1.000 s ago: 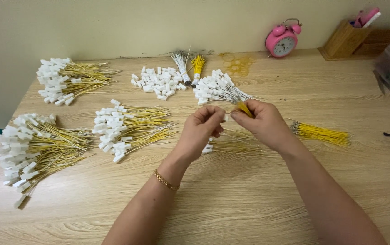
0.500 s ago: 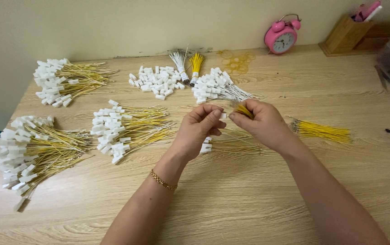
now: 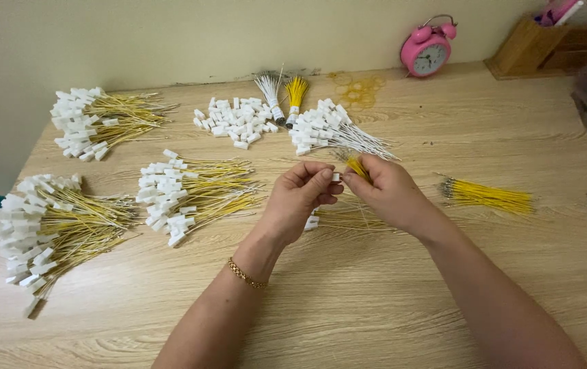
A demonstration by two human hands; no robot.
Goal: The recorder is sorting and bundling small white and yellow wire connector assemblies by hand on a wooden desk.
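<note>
Left hand (image 3: 300, 198) pinches a small white connector (image 3: 335, 177) at its fingertips, above the tabletop (image 3: 375, 301). Right hand (image 3: 385, 191) grips a yellow wire (image 3: 357, 167), tip at the connector. Risk: a misaligned tip bends or misses the slot; a slipped connector could drop into the finished bundles (image 3: 191, 191) beyond.
</note>
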